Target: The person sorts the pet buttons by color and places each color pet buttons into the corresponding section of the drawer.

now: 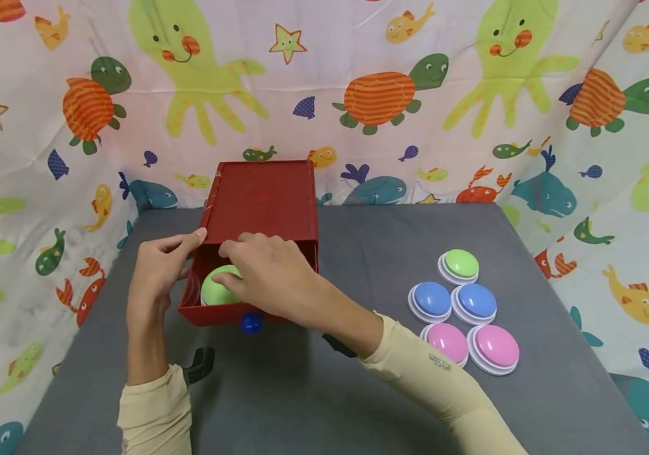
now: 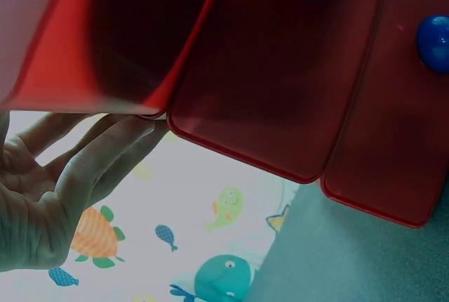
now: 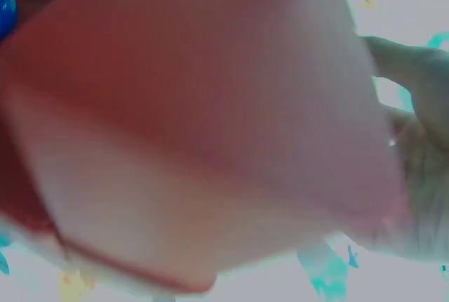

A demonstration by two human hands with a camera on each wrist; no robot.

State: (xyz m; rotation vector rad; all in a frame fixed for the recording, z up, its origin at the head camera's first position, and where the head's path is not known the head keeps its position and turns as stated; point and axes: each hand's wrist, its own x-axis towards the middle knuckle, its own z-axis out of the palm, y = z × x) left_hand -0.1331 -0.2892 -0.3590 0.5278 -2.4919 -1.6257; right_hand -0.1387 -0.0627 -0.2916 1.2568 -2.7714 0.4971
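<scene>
A red drawer cabinet (image 1: 261, 202) with blue knobs stands on the grey table, its top drawer (image 1: 210, 316) pulled out. Inside the drawer is a green dome-topped push button (image 1: 218, 287) on a white base, partly covered by my right hand. My left hand (image 1: 156, 262) touches the cabinet's front left corner at the top; in the left wrist view its fingers (image 2: 105, 151) reach to the side edge, fairly straight. My right hand (image 1: 275, 275) is over the open drawer, its thumb beside the green button and its fingers loosely bent. What lies beneath its palm is hidden.
Several dome-topped buttons lie in a group on the right of the table: one green (image 1: 460, 263), two blue, the nearer-left being this blue button (image 1: 431, 298), and two pink, including this pink button (image 1: 497, 346). A sea-animal curtain (image 1: 313, 69) encloses the back and sides.
</scene>
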